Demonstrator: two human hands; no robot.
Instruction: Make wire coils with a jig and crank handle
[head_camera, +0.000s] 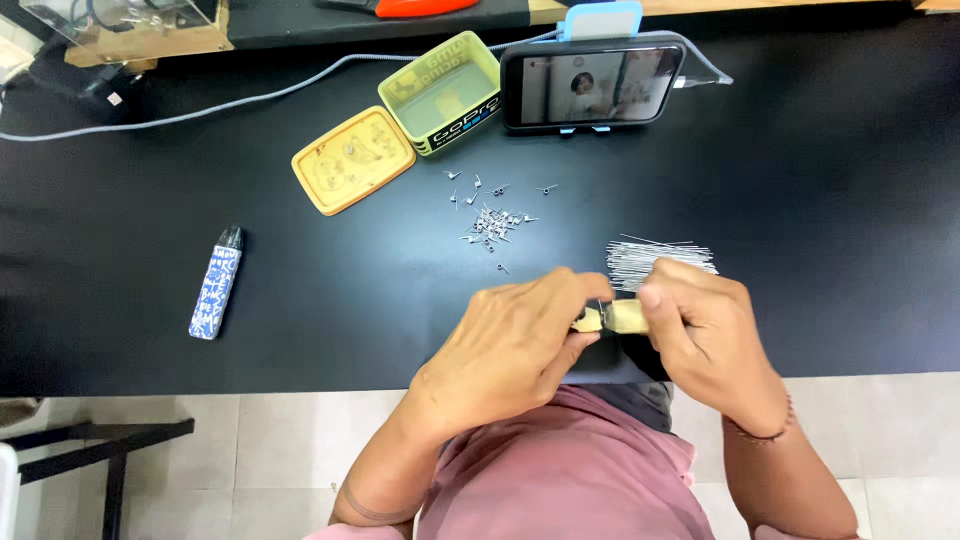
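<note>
At the lower middle of the frame, the left hand (520, 335) and right hand (705, 335) are pinching together on a small tan tool (612, 317) with a thin wire at its tip; keeping both grips tight should help. Farther up, a wire bundle (660, 258), finished coils (492, 222) and a yellow tin (440, 92) are lying on the black surface (850, 200).

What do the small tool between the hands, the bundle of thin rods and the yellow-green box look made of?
Tool: pale, matte, possibly wood or plastic.
Rods: thin, silvery, shiny, probably metal wire.
Box: smooth and glossy, likely tin or plastic.
</note>
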